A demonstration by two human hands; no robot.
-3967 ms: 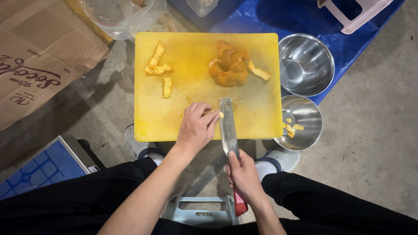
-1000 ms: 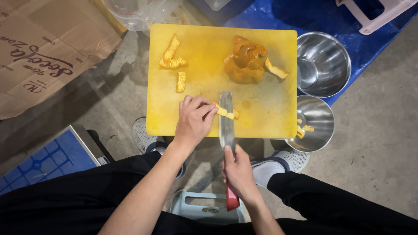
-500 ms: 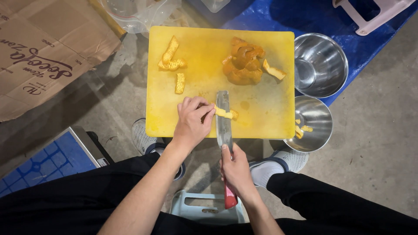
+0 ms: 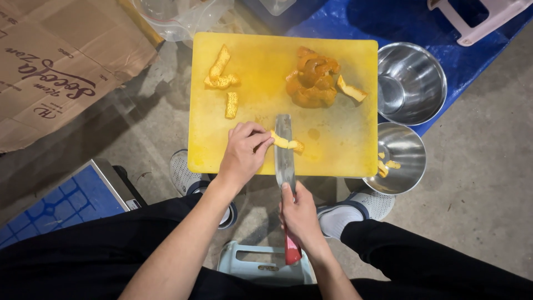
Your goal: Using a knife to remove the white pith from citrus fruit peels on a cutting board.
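A yellow cutting board [image 4: 261,100] lies on the concrete floor. My left hand [image 4: 242,153] pinches a yellow strip of peeled fruit [image 4: 288,144] at the board's near edge. My right hand [image 4: 300,214] grips the red handle of a knife [image 4: 285,153], whose blade lies across the strip. An orange heap of fruit pieces [image 4: 311,80] sits at the board's far right, with a pale wedge [image 4: 352,90] beside it. Three yellow strips [image 4: 222,75] lie at the far left.
Two steel bowls stand right of the board: a far one [image 4: 411,83] on a blue tarp [image 4: 355,22], a near one [image 4: 402,158] holding yellow bits. Flattened cardboard [image 4: 61,66] lies left. A plastic stool [image 4: 266,266] is under me, a white stool [image 4: 477,16] far right.
The knife blade has moved further onto the board over the strip that my left hand holds. The view has shifted slightly; earlier the blade rested beside my left hand.
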